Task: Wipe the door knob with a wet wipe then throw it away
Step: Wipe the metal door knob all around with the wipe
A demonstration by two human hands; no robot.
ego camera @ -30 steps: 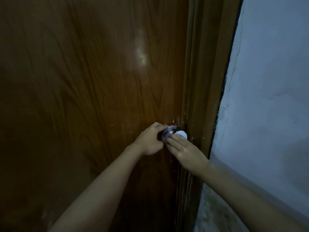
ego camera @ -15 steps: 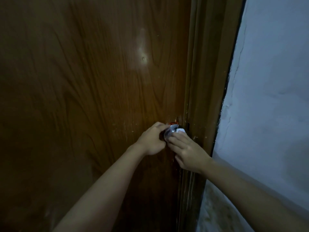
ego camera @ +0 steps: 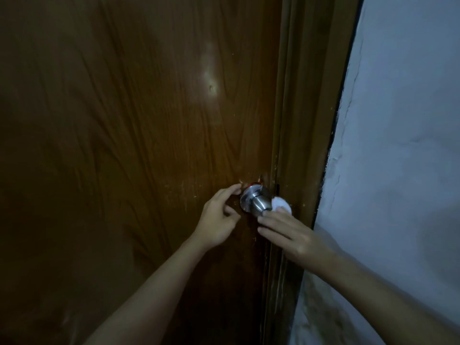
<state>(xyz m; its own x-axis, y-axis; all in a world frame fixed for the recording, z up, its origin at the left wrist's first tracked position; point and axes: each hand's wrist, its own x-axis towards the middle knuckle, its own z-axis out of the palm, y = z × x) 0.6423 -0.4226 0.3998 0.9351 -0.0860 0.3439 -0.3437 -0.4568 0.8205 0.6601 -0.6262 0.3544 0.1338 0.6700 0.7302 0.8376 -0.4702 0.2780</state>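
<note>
Fingertips point(ego camera: 267, 213) of the right hand point(ego camera: 296, 236) are pressing a white wet wipe point(ego camera: 281, 204) against the right side of the door knob point(ego camera: 258, 203), and that grip is closing over the wipe from below, with the fingers lying nearly flat and the wipe's rounded top edge showing above them. How the thumb is sitting under the wipe is hidden. The left hand point(ego camera: 219, 219) is hovering just left of the knob with its grip loosely open and holding nothing: the forefinger is reaching up toward the edge of the knob's round metal base plate point(ego camera: 247, 195), whether touching it or a hair apart I cannot tell, while the other fingers are curling slightly in toward the palm. The knob itself is shining silver and sticking out from the door point(ego camera: 139, 135) toward the camera, bare on its left and front. The door is showing dark brown wood grain, with a small dent point(ego camera: 212, 88) catching a patch of light higher up and chipped, scuffed spots around the plate. Just right of the knob the door frame point(ego camera: 306, 135) is running top to bottom in the same brown. Beyond it a pale, cracked wall point(ego camera: 403, 135) is filling the right side. Both bare forearms are reaching up from the lower edge of the view.
</note>
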